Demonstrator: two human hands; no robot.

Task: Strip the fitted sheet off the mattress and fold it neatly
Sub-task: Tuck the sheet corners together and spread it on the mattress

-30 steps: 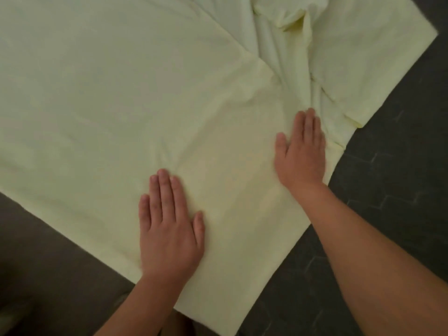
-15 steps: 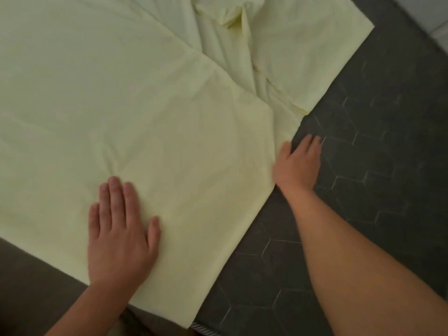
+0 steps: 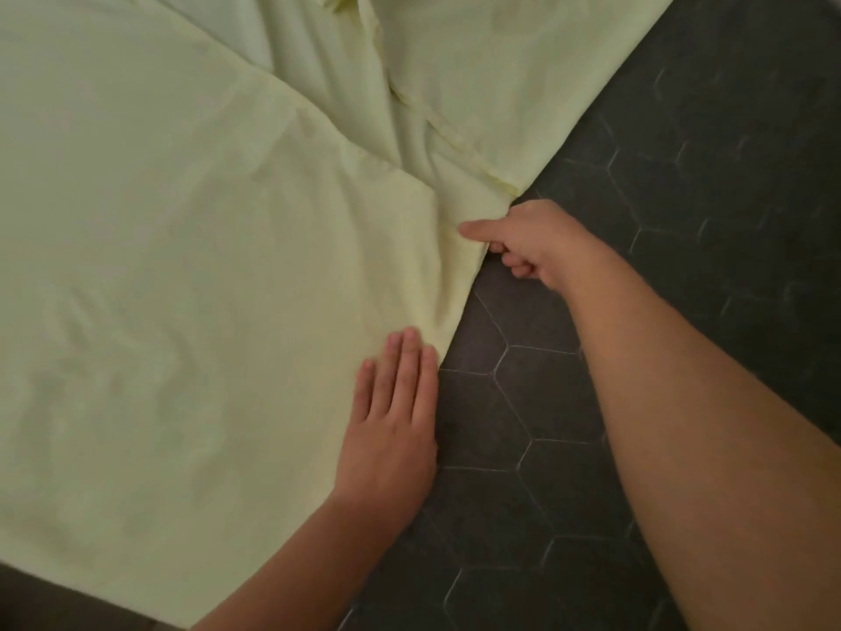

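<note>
The pale yellow fitted sheet (image 3: 182,266) lies spread over a dark floor and fills the left and top of the view. Its top layer is smooth, and bunched folds with a seamed hem run toward the upper middle. My left hand (image 3: 391,425) lies flat, fingers straight, pressing the sheet's right edge. My right hand (image 3: 523,243) is at the same edge further up, its thumb on top of the cloth and its fingers curled beneath, pinching the edge.
Dark floor (image 3: 682,220) of hexagonal tiles with pale grout lines covers the right side and bottom. A strip of darker floor (image 3: 54,603) shows at the bottom left, beyond the sheet's near edge.
Both hands slid right across the sheet. My left hand moved from mid-sheet to its right edge. My right hand went off onto the floor, then came back and pinched the edge.
</note>
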